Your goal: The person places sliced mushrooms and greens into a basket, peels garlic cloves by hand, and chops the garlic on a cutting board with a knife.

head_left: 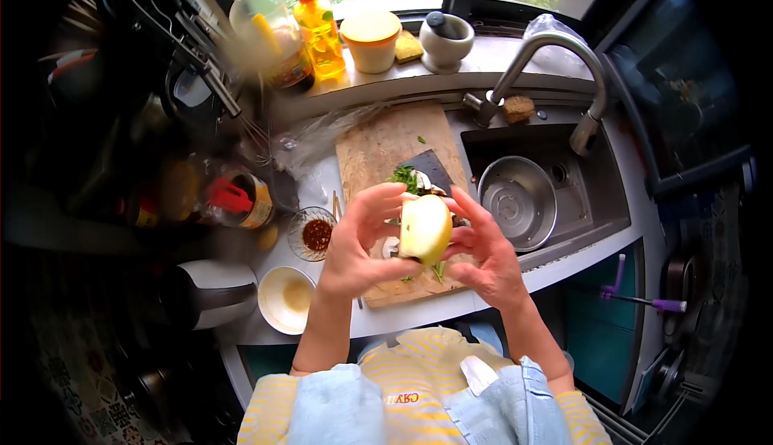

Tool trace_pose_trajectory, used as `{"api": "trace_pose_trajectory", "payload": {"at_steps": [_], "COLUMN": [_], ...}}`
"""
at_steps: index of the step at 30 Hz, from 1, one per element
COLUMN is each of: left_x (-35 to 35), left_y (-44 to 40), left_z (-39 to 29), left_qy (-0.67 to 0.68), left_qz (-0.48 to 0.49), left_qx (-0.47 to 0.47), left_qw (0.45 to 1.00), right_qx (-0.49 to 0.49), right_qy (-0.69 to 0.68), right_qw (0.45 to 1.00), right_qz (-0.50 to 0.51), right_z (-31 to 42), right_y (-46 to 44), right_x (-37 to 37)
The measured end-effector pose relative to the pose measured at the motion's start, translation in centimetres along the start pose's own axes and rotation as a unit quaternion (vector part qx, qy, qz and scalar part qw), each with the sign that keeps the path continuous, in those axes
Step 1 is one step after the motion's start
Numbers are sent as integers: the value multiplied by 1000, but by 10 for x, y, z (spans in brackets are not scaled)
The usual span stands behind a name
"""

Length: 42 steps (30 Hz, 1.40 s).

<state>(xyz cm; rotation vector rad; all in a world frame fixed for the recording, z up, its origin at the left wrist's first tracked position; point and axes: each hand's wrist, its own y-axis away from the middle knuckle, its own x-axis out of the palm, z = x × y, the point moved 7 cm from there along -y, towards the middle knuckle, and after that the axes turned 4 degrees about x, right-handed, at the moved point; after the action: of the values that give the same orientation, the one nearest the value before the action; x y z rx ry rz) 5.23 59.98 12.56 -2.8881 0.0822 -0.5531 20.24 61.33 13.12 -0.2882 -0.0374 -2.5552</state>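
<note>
A cut half of a pale fruit with yellow-green skin [435, 229], like an apple half, is held up between my two hands, its flat cut face turned left. My left hand [358, 244] grips it with the thumb at its lower edge and fingers at the top. On the other side, my right hand [493, 264] has curled fingers against the skin. Below lies a wooden cutting board [374, 151] with a dark cleaver blade [431, 167], chopped green leaves [405, 175] and some white pieces, partly hidden by my hands.
A sink [596, 179] holding a metal basin [515, 203] is at right, under a curved faucet [555, 39]. A glass bowl of red sauce [314, 233] and a white bowl [287, 300] stand left. Bottles, a tub [371, 47] and a mortar [447, 47] line the sill.
</note>
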Motion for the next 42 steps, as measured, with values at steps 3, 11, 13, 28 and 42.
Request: {"api": "trace_pose_trajectory", "payload": {"at_steps": [3,11,13,28,42], "left_x": [28,79,95,162,-53], "left_y": [17,43,42,27,-49], "left_z": [-23,-9,4,114,128], "left_qy": [-321,-316,-337,-431,-157], "left_qz": [-24,-53,-87,-120,-292], "left_qx": [120,98,73,-107,-56], "left_qw": [939,942,935,888,942], "right_qx": [19,166,208,187,269], "right_qy": [-80,-339,-357,-159,-66], "right_qw": [996,916,904,967,934], "right_qz": [44,139,111,-70,-227], "right_z": [-4,-14,-17,-101,-123], "right_y": [-3,37,47,82,136], "right_x": [4,-32,-48,-138,-215]}}
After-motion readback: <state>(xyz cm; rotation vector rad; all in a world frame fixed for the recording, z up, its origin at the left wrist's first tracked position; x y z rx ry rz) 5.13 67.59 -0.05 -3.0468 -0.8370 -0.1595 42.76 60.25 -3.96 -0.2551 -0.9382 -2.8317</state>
